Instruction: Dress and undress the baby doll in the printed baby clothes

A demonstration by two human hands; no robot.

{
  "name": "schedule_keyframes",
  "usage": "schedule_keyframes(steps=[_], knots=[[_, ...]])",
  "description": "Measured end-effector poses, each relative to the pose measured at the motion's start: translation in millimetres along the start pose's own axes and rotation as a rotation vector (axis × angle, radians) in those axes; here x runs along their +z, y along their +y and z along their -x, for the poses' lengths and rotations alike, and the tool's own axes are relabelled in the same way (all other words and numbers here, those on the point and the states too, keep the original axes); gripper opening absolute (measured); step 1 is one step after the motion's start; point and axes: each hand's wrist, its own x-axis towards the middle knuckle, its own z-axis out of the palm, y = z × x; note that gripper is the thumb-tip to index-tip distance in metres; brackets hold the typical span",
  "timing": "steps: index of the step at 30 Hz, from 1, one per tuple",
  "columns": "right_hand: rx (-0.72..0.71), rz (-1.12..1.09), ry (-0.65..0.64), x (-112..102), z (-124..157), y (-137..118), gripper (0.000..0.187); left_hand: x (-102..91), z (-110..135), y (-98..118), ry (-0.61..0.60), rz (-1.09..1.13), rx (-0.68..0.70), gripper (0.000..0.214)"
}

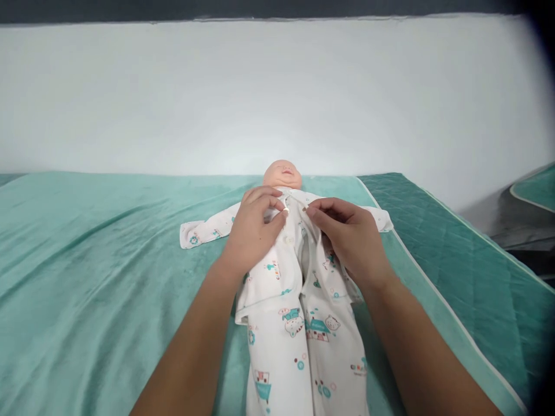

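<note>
A baby doll [283, 172] lies on its back on a teal blanket [99, 260], its head toward the wall. It wears a white printed top [284, 271] and matching white trousers [303, 358]. My left hand [254, 228] pinches the left front edge of the top near the collar, by a small button. Opposite it, my right hand [347, 237] pinches the right front edge at the same height. The front of the top is still parted below my hands. One sleeve [203, 231] lies spread out to the left.
The blanket covers a quilted green mattress [455, 271] with white piping, showing at the right. A white wall [260, 92] stands right behind the bed. Another teal-covered edge [535, 188] shows at the far right, beyond a dark gap.
</note>
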Motion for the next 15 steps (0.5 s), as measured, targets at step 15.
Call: schedule_keyframes(steps=[15], knots=[[-0.021, -0.08, -0.022, 6.4, -1.0, 5.2, 0.025, 4.1, 0.8, 2.9, -0.012, 0.189, 0.019, 0.008]])
